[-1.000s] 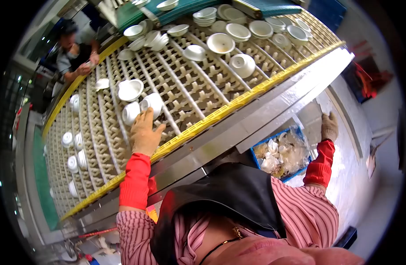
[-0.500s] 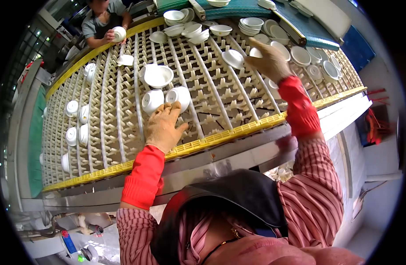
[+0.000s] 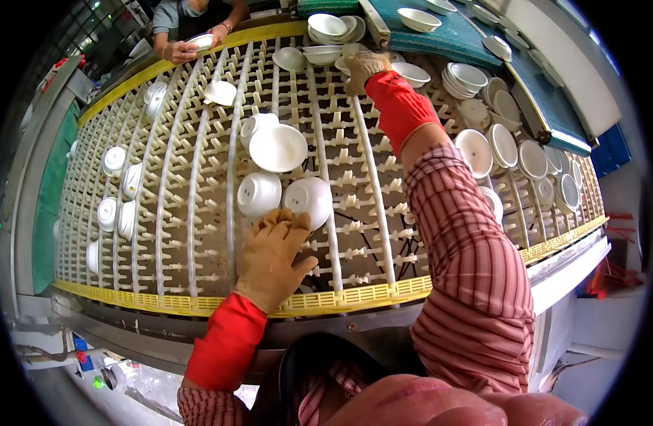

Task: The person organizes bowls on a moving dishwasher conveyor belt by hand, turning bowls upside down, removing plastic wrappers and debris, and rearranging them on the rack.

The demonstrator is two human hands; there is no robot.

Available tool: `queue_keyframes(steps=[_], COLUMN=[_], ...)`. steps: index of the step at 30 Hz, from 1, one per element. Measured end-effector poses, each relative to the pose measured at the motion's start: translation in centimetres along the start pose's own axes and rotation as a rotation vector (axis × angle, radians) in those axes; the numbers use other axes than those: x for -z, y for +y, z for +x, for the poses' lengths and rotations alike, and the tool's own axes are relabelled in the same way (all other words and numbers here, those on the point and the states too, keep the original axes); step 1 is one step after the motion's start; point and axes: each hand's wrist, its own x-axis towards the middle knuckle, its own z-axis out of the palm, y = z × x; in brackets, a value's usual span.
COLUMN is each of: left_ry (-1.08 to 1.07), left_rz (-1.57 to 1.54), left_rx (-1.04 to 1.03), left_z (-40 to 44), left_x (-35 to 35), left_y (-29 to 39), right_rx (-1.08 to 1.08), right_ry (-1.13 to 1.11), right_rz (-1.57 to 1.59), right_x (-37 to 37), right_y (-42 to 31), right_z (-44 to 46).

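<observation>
My left hand (image 3: 271, 257), in a tan work glove, has its thumb spread and its fingertips against two upturned white bowls, one on the left (image 3: 259, 194) and one on the right (image 3: 308, 201). Just beyond them a larger white bowl (image 3: 278, 148) leans beside a smaller white bowl (image 3: 255, 128). My right hand (image 3: 367, 69), gloved too, reaches to the far side among white bowls, close to a shallow bowl (image 3: 411, 74) and a cluster of bowls (image 3: 328, 27). Its fingers are mostly hidden, so its grip cannot be made out.
A pegged conveyor (image 3: 198, 234) with a yellow edge (image 3: 319, 303) spans the view. Bowls stand on its left and right parts, including a stack (image 3: 465, 78). A green belt (image 3: 454, 44) carries more bowls. Across the conveyor a person (image 3: 191, 21) holds a bowl (image 3: 200, 42).
My right hand has moved left and farther out, toward the far-side bowls. My left hand stays against the same two bowls. The co-worker's bowl is now tilted differently. The view has shifted.
</observation>
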Motion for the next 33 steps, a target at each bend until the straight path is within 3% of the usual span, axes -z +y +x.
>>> queue_keyframes(steps=[5,8,11,17,19,20,22,24,25,27,28,29,30,32,33], left_ry=[-0.013,-0.017,-0.013,0.002,0.001,-0.001,0.030,0.035,0.038,0.131,0.170,0.207,0.211,0.269,0.293], left_rz=[0.006,0.057,0.067,0.121,0.140,0.141,0.137,0.075,0.045,0.067,0.065,0.062,0.073,0.265,0.360], left_rx=[0.003,0.001,0.003,-0.026,-0.028,-0.026,-0.044,0.029,0.065,0.122,0.148,0.180,0.155,0.008,-0.071], left_z=[0.3,0.1,0.0,-0.6,-0.9,-0.9,-1.1,-1.0,-1.0,-1.3,-1.4,-1.6,-1.5,-1.8,-2.0], left_x=[0.2,0.6,0.5,0.0,-0.6,-0.7,-0.7,-0.1,0.3,1.3,2.7,3.8,4.6,3.7,3.4], left_y=[0.3,0.5,0.6,0.0,-0.5,-0.7,-0.8,-0.5,-0.3,-0.1,0.6,1.2,1.2,0.6,0.9], right_rx=[-0.132,0.039,0.129,0.115,0.036,0.109,0.411,0.345,0.205,0.629,0.718,0.510,0.152,0.682,0.967], right_ry=[0.051,0.278,0.273,-0.025,-0.164,-0.216,-0.198,-0.283,-0.383,0.056,0.139,-0.244,-0.530,-0.115,0.231], right_rz=[0.001,0.033,0.267,0.726,1.182,1.324,1.199,1.407,1.662,1.188,1.050,1.437,1.813,1.015,0.607], right_x=[-4.7,-5.0,-3.4,-0.4,0.3,-0.9,-1.6,-1.5,-1.0,-2.4,-1.7,-2.2,-2.1,-1.5,-0.9], right_y=[-1.0,-0.6,-0.8,-0.8,-2.0,-2.0,-3.0,-4.9,-6.1,-7.2,-7.9,-9.2,-10.7,-11.2,-12.1], right_z=[2.6,-1.7,-7.7,-19.1,-22.9,-23.4,-24.1,-25.0,-25.3,-24.8,-25.1,-25.0,-25.1,-25.7,-26.1])
